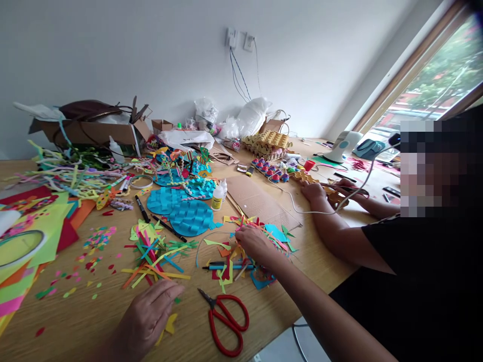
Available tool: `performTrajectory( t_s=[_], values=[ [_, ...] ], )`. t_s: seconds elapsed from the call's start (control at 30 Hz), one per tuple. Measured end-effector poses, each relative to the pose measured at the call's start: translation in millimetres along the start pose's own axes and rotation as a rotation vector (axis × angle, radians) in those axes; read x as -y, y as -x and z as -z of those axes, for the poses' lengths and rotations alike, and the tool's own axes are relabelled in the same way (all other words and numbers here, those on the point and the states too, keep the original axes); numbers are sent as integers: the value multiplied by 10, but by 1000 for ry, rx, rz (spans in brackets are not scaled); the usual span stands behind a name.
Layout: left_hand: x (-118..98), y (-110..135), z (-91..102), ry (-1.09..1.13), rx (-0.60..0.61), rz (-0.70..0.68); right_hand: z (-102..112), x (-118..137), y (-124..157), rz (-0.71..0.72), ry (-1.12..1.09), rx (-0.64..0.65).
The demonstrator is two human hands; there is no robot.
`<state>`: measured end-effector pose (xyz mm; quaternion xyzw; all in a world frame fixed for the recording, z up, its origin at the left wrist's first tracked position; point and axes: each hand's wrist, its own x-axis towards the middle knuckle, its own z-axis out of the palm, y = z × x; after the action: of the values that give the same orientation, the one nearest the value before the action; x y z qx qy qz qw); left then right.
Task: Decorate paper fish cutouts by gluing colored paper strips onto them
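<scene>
My right hand [256, 244] reaches over a heap of coloured paper scraps [277, 234]. Its fingers are bent together and closed on some scraps, though the tips are partly hidden. At the lower left, my left hand [151, 314] has its fingers curled and pressed together; whatever lies inside is hidden. A yellow paper scrap [171, 324] lies beside it. Red-handled scissors [230, 322] rest on the table between my hands, blades pointing away. Past my left hand is a pile of thin paper strips [153, 259]. Pens [226, 266] lie just below my right hand.
Blue woven-paper shapes [191, 218], glue bottles [218, 197] and a cardboard sheet [256, 198] lie farther back. Coloured paper sheets [49, 231] and a tape roll [22, 247] are at left. A co-worker's arms [335, 231] work at right, beside a white cable [292, 201].
</scene>
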<state>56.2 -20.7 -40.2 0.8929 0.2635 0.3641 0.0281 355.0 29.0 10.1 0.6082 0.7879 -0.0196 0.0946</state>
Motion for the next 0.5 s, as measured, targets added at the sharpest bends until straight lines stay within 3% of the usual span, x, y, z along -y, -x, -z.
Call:
performTrajectory(
  t_s=[0.1,0.17,0.37,0.5],
  values=[
    [9,-13,9,-9,-16,-4,85,-148,33,-86,22,-33],
    [12,-24,16,-25,-20,-10,149,-167,97,-71,20,-46],
    [33,-9,14,-33,-27,-39,142,123,186,345,-86,38],
    [34,8,5,-16,-9,-37,79,214,76,399,-104,36]
  ],
)
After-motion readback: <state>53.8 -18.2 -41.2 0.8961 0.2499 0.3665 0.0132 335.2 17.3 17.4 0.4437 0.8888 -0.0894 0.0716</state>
